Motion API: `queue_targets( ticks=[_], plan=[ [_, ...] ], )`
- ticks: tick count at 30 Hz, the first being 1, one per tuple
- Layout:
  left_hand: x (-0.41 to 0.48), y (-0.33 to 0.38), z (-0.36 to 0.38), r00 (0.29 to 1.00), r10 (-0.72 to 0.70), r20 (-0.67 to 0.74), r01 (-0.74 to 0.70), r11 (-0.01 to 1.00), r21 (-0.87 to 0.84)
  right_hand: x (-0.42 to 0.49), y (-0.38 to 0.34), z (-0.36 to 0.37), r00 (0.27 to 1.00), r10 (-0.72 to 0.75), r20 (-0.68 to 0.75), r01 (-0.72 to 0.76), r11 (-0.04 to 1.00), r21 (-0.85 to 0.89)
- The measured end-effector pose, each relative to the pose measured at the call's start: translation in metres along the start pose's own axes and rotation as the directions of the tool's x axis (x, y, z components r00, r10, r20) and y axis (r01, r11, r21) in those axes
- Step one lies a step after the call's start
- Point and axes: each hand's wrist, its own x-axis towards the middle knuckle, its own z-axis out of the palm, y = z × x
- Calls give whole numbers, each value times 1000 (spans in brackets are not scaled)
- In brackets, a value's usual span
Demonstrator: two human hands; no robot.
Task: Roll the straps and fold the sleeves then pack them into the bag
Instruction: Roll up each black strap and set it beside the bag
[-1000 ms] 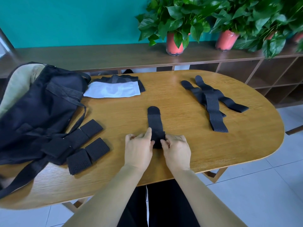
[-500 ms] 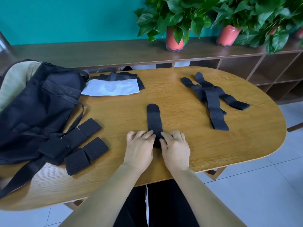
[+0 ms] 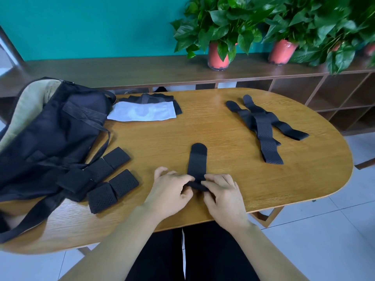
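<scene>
I see my left grip [image 3: 170,191] and right grip [image 3: 223,197] both clamped on the near, rolled end of one black strap [image 3: 197,161] on the worktop [image 3: 233,189], each equally close. Its long axis runs straight away from the grips, with the unrolled length lying ahead. The bag [image 3: 50,128] sits well left of them.
</scene>
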Motion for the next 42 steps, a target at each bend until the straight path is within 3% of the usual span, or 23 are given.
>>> queue_targets(
  ticks=[5, 9, 13, 27, 34, 42],
  plan=[
    [-1, 7, 4, 987, -142, -74, 137, 988, -70, 2, -8, 5, 980, 193, -46, -179, 959, 222],
    [8, 11, 10, 961, -250, -118, 241, 967, -87, 12, -17, 11, 954, 287, -83, -267, 943, 200],
    [15, 12, 13, 953, -272, -136, 273, 962, -7, 20, -20, 16, 937, 319, -143, -297, 943, 153],
    [24, 18, 14, 931, -355, -84, 361, 931, 63, 33, -19, 26, 955, 220, -200, -247, 961, -126],
    [24, 13, 19, 960, -280, -5, 280, 959, -32, 36, -24, 21, 973, 192, -126, -217, 947, -235],
    [24, 9, 14, 973, -218, 70, 210, 972, 105, 38, -26, 21, 983, 151, -100, -176, 930, -323]
  ],
)
